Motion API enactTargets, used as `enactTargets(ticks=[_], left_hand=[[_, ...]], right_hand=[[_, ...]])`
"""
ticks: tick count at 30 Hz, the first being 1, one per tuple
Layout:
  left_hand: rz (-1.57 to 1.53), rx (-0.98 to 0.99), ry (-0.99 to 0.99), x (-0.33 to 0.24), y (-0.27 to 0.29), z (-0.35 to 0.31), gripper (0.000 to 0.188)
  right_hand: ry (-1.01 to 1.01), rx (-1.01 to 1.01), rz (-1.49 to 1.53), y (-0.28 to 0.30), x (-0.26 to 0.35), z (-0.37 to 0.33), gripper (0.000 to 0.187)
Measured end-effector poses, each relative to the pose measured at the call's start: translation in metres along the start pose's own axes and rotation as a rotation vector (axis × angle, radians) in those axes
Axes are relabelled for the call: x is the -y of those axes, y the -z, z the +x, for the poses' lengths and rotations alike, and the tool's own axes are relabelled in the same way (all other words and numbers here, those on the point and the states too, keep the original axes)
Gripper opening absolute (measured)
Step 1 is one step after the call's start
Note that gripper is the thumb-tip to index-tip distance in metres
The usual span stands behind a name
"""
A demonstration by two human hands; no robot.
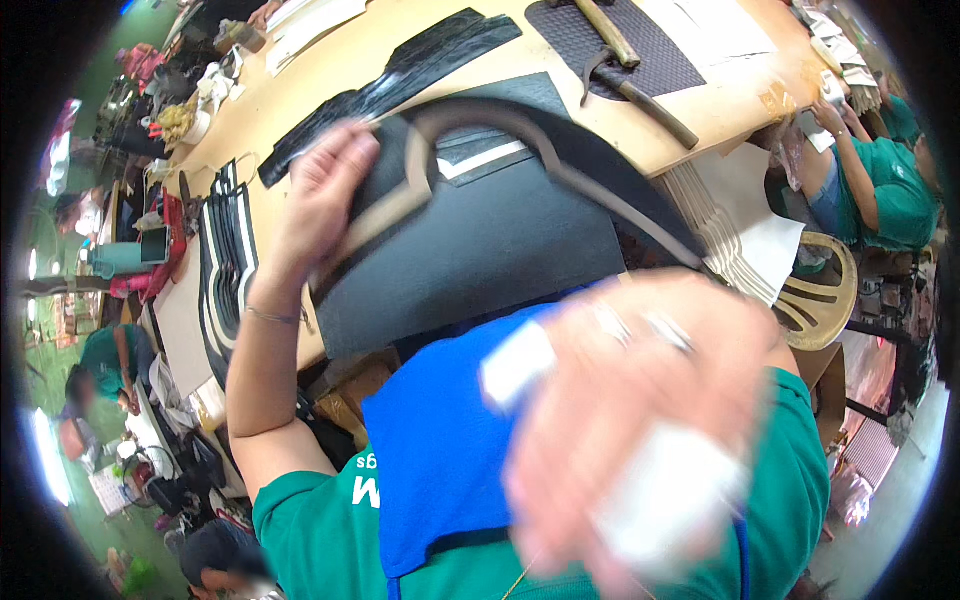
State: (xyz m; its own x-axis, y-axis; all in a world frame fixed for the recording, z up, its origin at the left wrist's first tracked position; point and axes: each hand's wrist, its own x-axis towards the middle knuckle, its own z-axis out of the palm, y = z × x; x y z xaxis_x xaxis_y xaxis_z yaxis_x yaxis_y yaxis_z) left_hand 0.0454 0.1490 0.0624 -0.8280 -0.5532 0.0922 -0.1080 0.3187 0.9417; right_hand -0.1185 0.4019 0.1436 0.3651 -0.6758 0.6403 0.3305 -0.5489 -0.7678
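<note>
Tan table [735, 105] faces lettered shirt [335, 530]; left hand [335, 180] holds black panel [600, 157].

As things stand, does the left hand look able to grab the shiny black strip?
Probably not without letting go: the left hand grips the edge of the curved black piece, though the shiny black strip lies just beyond it.

White lettering [367, 490] | partial, upside down | on green shirt [310, 515] | beside blue apron [440, 430]

Curved black piece [592, 152], beige band [497, 119], held at left
</note>
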Motion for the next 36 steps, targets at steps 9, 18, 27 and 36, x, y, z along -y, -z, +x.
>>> enactTargets(ticks=[9, 18, 27, 36], left_hand=[[0.600, 0.278, 0.294, 0.060, 0.006, -0.060, 0.034], [0.557, 0.268, -0.051, 0.048, -0.086, -0.017, 0.028], [0.454, 0.289, -0.047, 0.056, -0.072, -0.032, 0.035], [0.438, 0.401, -0.368, 0.064, -0.127, -0.004, 0.022]], right_hand=[[0.102, 0.073, -0.184, -0.005, 0.012, -0.010, 0.028], [-0.983, -0.395, -1.375, 0.078, -0.053, -0.152, 0.032], [-1.004, -0.494, -0.799, 0.065, -0.070, -0.160, 0.018], [-0.725, -0.330, -1.150, 0.064, -0.090, -0.154, 0.019]])
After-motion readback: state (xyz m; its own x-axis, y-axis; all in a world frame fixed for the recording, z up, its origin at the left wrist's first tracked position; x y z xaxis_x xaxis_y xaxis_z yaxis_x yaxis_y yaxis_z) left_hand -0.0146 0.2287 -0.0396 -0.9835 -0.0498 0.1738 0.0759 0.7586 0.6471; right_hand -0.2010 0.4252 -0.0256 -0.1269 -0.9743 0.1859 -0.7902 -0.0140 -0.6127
